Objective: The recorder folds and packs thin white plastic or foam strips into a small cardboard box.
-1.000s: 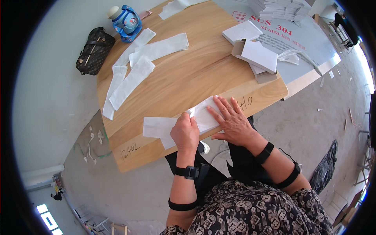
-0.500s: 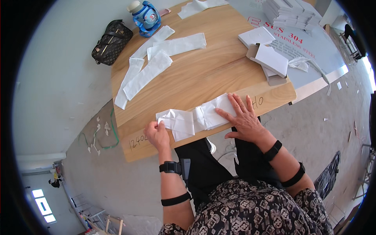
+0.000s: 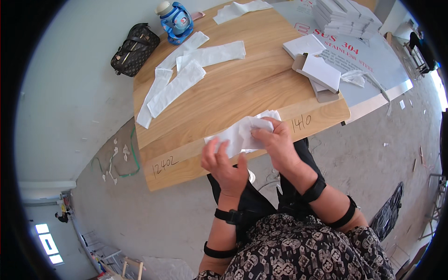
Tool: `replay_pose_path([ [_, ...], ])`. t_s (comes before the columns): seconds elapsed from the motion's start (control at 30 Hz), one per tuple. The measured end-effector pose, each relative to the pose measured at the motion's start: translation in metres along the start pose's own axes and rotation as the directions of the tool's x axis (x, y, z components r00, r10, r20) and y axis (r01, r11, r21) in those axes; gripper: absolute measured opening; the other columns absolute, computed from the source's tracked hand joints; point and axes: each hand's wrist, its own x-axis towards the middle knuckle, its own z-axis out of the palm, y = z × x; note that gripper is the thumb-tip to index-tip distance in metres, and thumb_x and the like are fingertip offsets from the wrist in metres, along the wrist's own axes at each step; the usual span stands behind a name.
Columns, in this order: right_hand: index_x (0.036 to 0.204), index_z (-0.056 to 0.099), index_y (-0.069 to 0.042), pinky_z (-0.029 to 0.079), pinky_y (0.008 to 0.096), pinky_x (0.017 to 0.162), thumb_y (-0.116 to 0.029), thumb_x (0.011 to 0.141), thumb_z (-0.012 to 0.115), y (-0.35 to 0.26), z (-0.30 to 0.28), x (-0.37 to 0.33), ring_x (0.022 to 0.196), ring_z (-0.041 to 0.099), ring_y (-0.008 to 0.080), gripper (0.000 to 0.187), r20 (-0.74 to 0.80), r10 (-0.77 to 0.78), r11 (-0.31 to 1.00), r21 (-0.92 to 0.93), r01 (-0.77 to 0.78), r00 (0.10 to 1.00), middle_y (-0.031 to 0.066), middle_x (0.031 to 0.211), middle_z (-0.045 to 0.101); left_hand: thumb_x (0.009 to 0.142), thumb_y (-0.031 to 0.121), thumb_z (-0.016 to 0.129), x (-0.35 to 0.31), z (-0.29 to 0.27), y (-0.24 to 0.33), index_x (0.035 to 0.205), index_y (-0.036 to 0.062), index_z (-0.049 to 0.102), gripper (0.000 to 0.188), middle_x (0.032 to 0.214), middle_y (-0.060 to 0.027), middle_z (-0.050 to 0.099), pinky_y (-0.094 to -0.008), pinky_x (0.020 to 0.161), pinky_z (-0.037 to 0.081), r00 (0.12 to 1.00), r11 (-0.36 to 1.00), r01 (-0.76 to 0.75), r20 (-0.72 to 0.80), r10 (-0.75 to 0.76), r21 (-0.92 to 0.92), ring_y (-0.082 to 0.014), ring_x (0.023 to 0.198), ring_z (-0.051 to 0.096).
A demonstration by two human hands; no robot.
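At the table's near edge, a thin white paper sheet (image 3: 237, 133) is lifted and bent. My right hand (image 3: 280, 145) pinches its right end between thumb and fingers. Beside the sheet's lower left edge is my left hand (image 3: 224, 170), its fingers apart and slightly blurred; whether they touch the sheet is hard to make out. More white sheets (image 3: 269, 114) lie beneath on the wood, mostly covered by the lifted one and my right hand.
Several long white folded strips (image 3: 177, 88) lie on the wooden table (image 3: 247, 88) at left. Behind them stand a blue bottle (image 3: 178, 24) and a dark patterned bag (image 3: 135, 50). White boxes (image 3: 322, 72) occupy the right edge; stacked white boxes (image 3: 347, 18) sit on a grey sheet (image 3: 340, 56).
My right hand has gone from lying flat on the sheets to pinching one. The left has released the left end and moved right. The sheet's left part has been raised and folded toward the right.
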Motion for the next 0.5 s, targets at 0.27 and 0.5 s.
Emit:
replay_pose_path([
  [0.27,0.094,0.066,0.003,0.054,0.0276,0.070,0.000,0.081,0.061,-0.039,-0.044,0.018,0.075,0.068,0.0159,0.014,0.046,0.039,0.969,0.242,-0.049,0.998,0.0096,0.088,0.070,0.068,0.003,0.067,-0.019,0.014,-0.060,0.095,0.0069,0.057,0.029,0.117,-0.0123,0.055,-0.0497,0.100,0.030,0.993,0.982,0.117,-0.014,-0.117,0.148,-0.0353,0.120,0.044],
  [0.5,0.096,0.067,-0.002,0.051,0.0273,0.065,-0.007,0.080,0.065,-0.031,-0.109,0.032,0.073,0.064,0.0136,0.017,-0.115,0.031,0.997,-0.064,-0.038,0.993,0.0044,0.085,0.068,0.069,-0.001,0.064,-0.014,0.025,-0.038,0.083,0.0086,0.057,0.019,0.110,-0.0077,0.059,-0.0476,0.097,0.032,0.999,0.989,0.016,0.037,-0.022,0.147,-0.0330,0.118,0.047],
])
